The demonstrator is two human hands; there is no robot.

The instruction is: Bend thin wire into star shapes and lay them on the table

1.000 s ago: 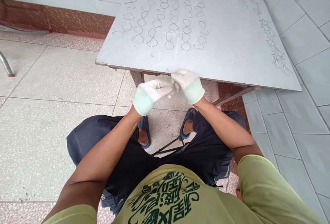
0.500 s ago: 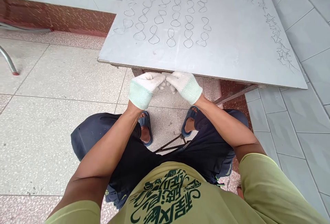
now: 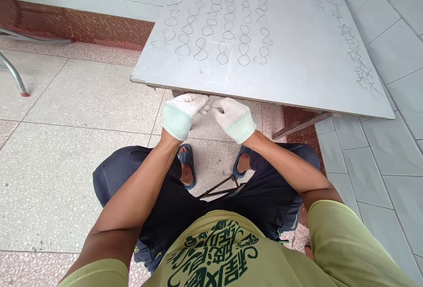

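Observation:
Both hands wear white knit gloves with pale green cuffs and meet just in front of the table's near edge. My left hand [image 3: 189,107] is closed, thumb pressed along the curled fingers. A small gap away, my right hand [image 3: 229,113] is closed in a pinch. Between the fingertips there is a faint trace of thin wire, mostly hidden by the gloves. On the grey-white tabletop [image 3: 297,71] beyond, bent wire loops [image 3: 244,46] shaped like figure eights lie in several rows. Star-shaped wire pieces [image 3: 353,51] run down its right side.
A tiled wall [image 3: 396,49] borders the table on the right. Below the tabletop a wooden brace [image 3: 300,124] slants near my right knee. My sandalled feet [image 3: 187,165] rest on the speckled floor [image 3: 82,163]. A metal leg [image 3: 15,75] stands at far left.
My hands have drawn slightly apart, their fingertips no longer touching. The right hand has turned a little and lowered. The view has shifted slightly; the wire pieces lie as before.

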